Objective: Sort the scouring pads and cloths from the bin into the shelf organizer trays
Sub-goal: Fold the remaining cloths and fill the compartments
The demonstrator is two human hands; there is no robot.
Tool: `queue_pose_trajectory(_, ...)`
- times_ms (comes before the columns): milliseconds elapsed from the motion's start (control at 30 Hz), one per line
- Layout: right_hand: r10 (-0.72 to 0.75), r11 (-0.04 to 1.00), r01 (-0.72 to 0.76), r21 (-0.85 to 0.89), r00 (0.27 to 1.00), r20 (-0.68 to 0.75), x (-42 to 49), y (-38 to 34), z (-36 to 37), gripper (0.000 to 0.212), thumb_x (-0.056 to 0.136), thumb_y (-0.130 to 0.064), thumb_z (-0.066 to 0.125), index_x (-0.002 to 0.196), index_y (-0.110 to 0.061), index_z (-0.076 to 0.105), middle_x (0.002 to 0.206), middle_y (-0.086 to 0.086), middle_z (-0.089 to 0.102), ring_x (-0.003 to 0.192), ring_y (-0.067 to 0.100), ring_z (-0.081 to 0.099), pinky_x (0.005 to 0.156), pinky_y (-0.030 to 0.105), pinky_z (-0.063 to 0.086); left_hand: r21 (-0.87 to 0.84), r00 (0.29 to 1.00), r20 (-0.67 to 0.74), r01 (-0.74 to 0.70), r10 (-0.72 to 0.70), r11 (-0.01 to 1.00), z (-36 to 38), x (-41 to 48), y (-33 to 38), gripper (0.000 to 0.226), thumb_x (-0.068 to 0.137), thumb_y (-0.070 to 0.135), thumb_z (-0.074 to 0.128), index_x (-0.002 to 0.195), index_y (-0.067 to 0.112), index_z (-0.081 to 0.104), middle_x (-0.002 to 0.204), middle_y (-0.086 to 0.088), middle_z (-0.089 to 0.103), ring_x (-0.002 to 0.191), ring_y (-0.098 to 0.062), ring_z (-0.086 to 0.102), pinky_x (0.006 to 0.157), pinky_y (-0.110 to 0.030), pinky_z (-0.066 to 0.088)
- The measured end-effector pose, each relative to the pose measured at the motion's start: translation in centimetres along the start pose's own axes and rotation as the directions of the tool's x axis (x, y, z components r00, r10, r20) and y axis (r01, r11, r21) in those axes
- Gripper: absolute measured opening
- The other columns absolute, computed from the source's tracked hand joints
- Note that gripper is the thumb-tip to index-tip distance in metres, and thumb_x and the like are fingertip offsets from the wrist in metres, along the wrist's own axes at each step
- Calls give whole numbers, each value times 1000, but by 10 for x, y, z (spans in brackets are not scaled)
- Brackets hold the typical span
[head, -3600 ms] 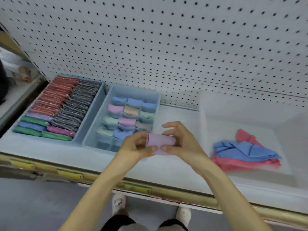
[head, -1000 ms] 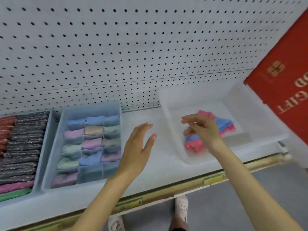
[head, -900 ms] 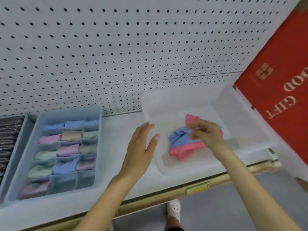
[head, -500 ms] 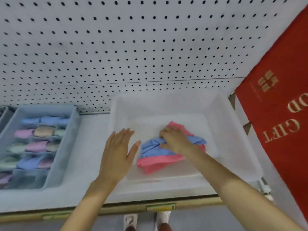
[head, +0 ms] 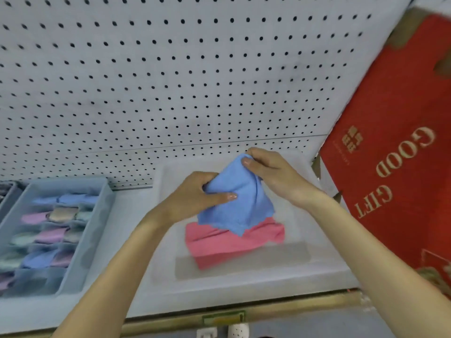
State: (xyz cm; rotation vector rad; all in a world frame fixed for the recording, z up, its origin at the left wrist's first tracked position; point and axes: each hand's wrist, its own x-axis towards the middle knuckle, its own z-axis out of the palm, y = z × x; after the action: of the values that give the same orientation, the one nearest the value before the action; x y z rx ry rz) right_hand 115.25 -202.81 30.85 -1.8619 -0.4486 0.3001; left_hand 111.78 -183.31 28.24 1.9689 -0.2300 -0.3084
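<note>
Blue cloth (head: 234,203) is dangling, left hand (head: 195,196) and right hand (head: 271,172) gripping it, hem risking dragging the pink cloth (head: 231,242).

Organizer tray (head: 96,223), blurred, partly off the left edge.

Blue cloth (head: 238,202), pink cloth (head: 234,240) — red box (head: 400,167).
</note>
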Motion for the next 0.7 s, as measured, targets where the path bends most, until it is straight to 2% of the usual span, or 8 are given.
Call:
queue_pose_trajectory(100,4,1000,-2,24,996,-87,-5,-14,-11,27,99,-12,49,72,-15,46,55,-14,41,50,2,34,50,14,29,-94,995,-74,-75,68,993,-27,-8,23,54,65,48,70,79,-1,52,73,-3,47,67,-13,43,59,-25,33)
queue_pose_trajectory(167,33,999,-32,42,999,-37,-10,-18,-14,14,98,-13,52,85,-18,53,58,0,48,50,8,40,50,18,32,-177,992,-109,-89,70,980,-42,-13,38,32,74,35,69,74,9,51,71,-3,46,66,-14,43,56,-25,31)
queue_pose_trajectory(267,131,991,-125,-42,976,172,-17,-17,-20,25,93,-2,55,109,-20,51,89,12,65,74,19,58,68,27,47,-259,991,-100,-112,88,959,-53,-14,57,6,77,22,65,74,19,60,72,0,57,66,-14,54,56,-22,39)
queue_pose_trajectory(367,154,986,-129,-106,947,281,-26,-22,-24,44,85,5,63,119,-21,50,116,9,64,107,21,62,91,31,49,-201,993,-31,-115,111,973,-50,-14,75,22,78,18,66,95,5,63,89,-6,64,82,-17,61,72,-32,45)
queue_pose_trajectory(467,20,984,-48,169,986,166,-32,-37,-15,42,79,-10,69,120,-13,57,120,3,65,113,16,60,96,28,48,-128,988,49,-138,145,982,-48,-17,96,22,79,15,68,99,7,63,92,-4,65,85,-15,63,73,-29,49)
queue_pose_trajectory(567,-45,984,45,172,999,-3,-32,-54,0,27,80,-23,68,104,-10,67,102,1,71,94,12,64,84,27,49,-138,988,63,-130,140,982,-52,-19,111,31,86,10,68,116,17,63,105,-6,71,95,-20,69,79,-33,55)
queue_pose_trajectory(633,-29,958,60,281,993,-115,-33,-62,6,13,88,-20,66,95,-9,68,90,3,72,82,14,66,73,27,52,-304,991,-95,-115,90,946,-54,-20,113,26,90,11,64,116,16,63,96,-3,73,86,-18,70,72,-29,57)
queue_pose_trajectory(700,51,904,48,425,974,-220,-36,-66,7,10,92,-18,61,92,-10,67,84,3,73,75,15,69,65,26,55,-623,984,-173,-82,-35,778,-52,-21,107,15,92,19,61,105,13,66,82,2,72,71,-11,69,62,-23,55)
